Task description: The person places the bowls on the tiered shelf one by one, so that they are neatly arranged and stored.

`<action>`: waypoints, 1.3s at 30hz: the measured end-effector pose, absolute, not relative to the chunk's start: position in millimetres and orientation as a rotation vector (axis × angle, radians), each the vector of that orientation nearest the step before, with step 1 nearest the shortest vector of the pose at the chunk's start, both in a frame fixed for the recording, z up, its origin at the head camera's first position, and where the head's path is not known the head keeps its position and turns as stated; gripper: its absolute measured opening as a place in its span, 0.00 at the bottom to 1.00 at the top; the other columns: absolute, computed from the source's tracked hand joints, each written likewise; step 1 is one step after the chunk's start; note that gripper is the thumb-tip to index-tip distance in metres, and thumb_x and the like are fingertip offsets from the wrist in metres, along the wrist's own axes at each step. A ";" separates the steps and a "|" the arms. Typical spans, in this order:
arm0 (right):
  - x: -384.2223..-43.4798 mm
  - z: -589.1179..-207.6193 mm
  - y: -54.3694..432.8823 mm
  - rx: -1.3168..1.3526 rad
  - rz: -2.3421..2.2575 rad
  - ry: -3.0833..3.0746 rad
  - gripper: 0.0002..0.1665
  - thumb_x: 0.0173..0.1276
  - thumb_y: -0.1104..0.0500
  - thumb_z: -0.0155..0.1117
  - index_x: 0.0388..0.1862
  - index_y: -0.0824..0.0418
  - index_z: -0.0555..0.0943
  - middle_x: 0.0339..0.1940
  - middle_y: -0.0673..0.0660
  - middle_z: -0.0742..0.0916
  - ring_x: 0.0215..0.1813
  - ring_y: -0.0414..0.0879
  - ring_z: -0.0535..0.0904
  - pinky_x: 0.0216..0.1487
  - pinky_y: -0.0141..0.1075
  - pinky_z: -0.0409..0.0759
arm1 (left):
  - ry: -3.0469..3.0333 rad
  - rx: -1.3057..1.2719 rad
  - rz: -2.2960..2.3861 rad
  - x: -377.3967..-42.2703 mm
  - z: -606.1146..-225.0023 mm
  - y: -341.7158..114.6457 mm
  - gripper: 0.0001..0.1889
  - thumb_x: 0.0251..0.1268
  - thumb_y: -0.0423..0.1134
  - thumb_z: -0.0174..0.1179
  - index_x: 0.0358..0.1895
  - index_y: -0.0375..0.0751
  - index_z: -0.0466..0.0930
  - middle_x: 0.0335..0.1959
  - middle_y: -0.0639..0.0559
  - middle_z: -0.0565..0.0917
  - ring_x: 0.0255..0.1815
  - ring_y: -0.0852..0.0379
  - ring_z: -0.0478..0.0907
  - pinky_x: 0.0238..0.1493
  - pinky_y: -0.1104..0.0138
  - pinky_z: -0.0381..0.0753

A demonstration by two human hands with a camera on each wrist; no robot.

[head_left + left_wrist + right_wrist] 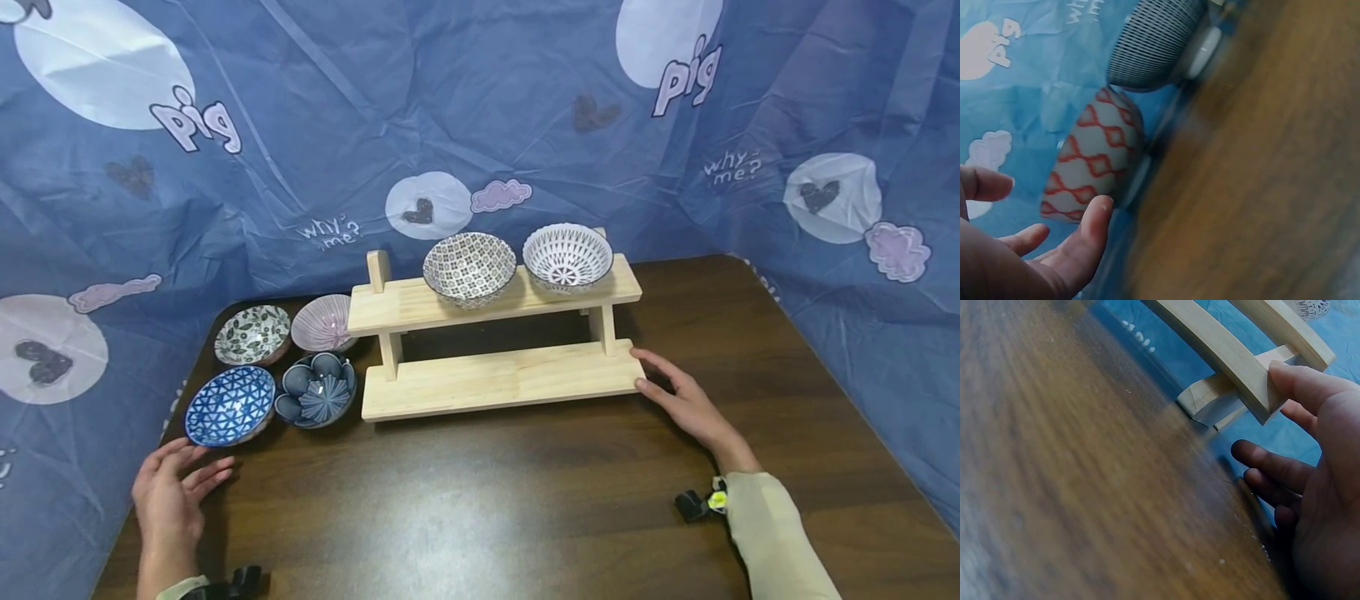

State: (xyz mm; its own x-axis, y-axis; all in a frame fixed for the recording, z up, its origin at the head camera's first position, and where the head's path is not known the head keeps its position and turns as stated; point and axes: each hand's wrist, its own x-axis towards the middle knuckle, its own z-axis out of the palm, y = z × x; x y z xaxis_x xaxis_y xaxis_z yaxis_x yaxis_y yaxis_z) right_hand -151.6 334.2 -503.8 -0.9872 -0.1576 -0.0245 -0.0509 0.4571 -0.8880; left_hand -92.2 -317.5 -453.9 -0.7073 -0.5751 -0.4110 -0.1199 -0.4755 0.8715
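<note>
My left hand (pixel 171 492) is at the near side of a blue-and-white triangle-patterned bowl (pixel 230 406), fingers spread loosely and fingertips right at its rim. In the left wrist view a bowl with a red wavy pattern outside (pixel 1094 156) stands just beyond the thumb. A two-tier wooden display shelf (pixel 502 381) stands mid-table; my right hand (pixel 693 408) grips the right end of its lower board between thumb and finger. On the upper tier sit a grey-patterned bowl (pixel 469 268) and a black-and-white bowl (pixel 567 257).
Beside the blue bowl stand a blue-grey petal-shaped bowl (pixel 318 390), a leaf-patterned bowl (pixel 252 334) and a pink striped bowl (pixel 324 322), the pink one close against the shelf's left end. A blue printed cloth (pixel 480 100) hangs behind the dark wooden table (pixel 465 508).
</note>
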 end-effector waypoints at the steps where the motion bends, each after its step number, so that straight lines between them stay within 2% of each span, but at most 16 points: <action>1: -151.5 -503.8 334.1 -0.187 -1.575 2.593 0.33 0.78 0.52 0.56 0.77 0.58 0.63 0.80 0.66 0.64 0.77 0.65 0.60 0.74 0.67 0.57 | -1.436 1.031 -2.261 -93.9 -455.4 -317.5 0.05 0.76 0.35 0.48 0.48 0.46 0.71 0.30 0.54 0.80 0.17 0.50 0.86 0.18 0.60 0.87; 5: -151.3 -503.7 334.1 -0.195 -1.575 2.596 0.33 0.78 0.52 0.55 0.77 0.58 0.63 0.79 0.67 0.65 0.76 0.65 0.61 0.73 0.66 0.58 | -1.497 1.059 -2.281 -99.1 -460.3 -317.1 0.09 0.77 0.38 0.47 0.55 0.53 0.65 0.43 0.55 0.72 0.19 0.50 0.87 0.22 0.58 0.89; 9: -150.6 -503.1 334.7 -0.192 -1.568 2.596 0.33 0.78 0.51 0.55 0.77 0.58 0.63 0.79 0.67 0.65 0.76 0.65 0.61 0.73 0.66 0.58 | -1.446 0.965 -2.370 -101.2 -465.2 -319.0 0.12 0.77 0.37 0.46 0.57 0.54 0.62 0.49 0.55 0.67 0.22 0.47 0.87 0.24 0.56 0.90; 14: -150.8 -501.8 335.1 -0.183 -1.555 2.604 0.33 0.78 0.51 0.55 0.77 0.59 0.63 0.79 0.67 0.65 0.77 0.66 0.60 0.74 0.67 0.57 | -1.356 0.711 -2.521 -101.0 -473.3 -323.2 0.16 0.77 0.34 0.44 0.62 0.52 0.58 0.53 0.56 0.70 0.27 0.41 0.88 0.27 0.52 0.90; 20: -150.7 -502.1 334.8 -0.191 -1.555 2.611 0.33 0.78 0.52 0.56 0.77 0.59 0.63 0.79 0.67 0.65 0.77 0.66 0.60 0.74 0.67 0.57 | -1.362 0.451 -2.631 -101.3 -480.7 -325.1 0.22 0.79 0.34 0.40 0.70 0.53 0.53 0.56 0.58 0.74 0.33 0.40 0.89 0.32 0.51 0.91; 25: -151.2 -503.2 334.5 -0.201 -1.569 2.604 0.33 0.78 0.52 0.56 0.77 0.59 0.64 0.79 0.67 0.65 0.77 0.66 0.60 0.74 0.67 0.58 | -1.389 0.360 -2.666 -102.6 -482.7 -325.0 0.27 0.79 0.33 0.39 0.75 0.57 0.46 0.59 0.58 0.71 0.35 0.41 0.89 0.34 0.51 0.91; 30: -150.9 -503.1 334.7 -0.202 -1.576 2.603 0.33 0.78 0.52 0.56 0.77 0.59 0.64 0.79 0.67 0.66 0.76 0.65 0.61 0.73 0.66 0.59 | -1.380 0.256 -2.699 -104.8 -485.7 -325.7 0.29 0.79 0.30 0.37 0.76 0.59 0.45 0.61 0.56 0.70 0.38 0.39 0.89 0.36 0.50 0.91; 33: -150.8 -502.9 334.7 -0.198 -1.581 2.598 0.32 0.78 0.52 0.56 0.77 0.58 0.64 0.79 0.66 0.66 0.76 0.65 0.61 0.73 0.66 0.58 | -1.358 0.252 -2.723 -106.8 -487.6 -327.9 0.33 0.78 0.29 0.37 0.78 0.64 0.42 0.67 0.56 0.63 0.38 0.39 0.89 0.37 0.50 0.90; 37: -150.7 -502.3 334.7 -0.194 -1.582 2.592 0.33 0.78 0.52 0.56 0.77 0.58 0.64 0.79 0.66 0.65 0.77 0.65 0.60 0.74 0.67 0.57 | -1.341 0.297 -2.738 -109.2 -489.4 -330.8 0.38 0.78 0.29 0.37 0.79 0.71 0.36 0.74 0.59 0.50 0.38 0.40 0.89 0.38 0.51 0.90; 39: -150.7 -502.1 334.8 -0.194 -1.584 2.592 0.33 0.78 0.52 0.56 0.77 0.59 0.64 0.79 0.66 0.65 0.77 0.66 0.60 0.74 0.67 0.57 | -1.314 0.294 -2.748 -109.7 -490.5 -331.7 0.39 0.78 0.27 0.37 0.79 0.71 0.36 0.74 0.59 0.48 0.38 0.40 0.89 0.38 0.50 0.90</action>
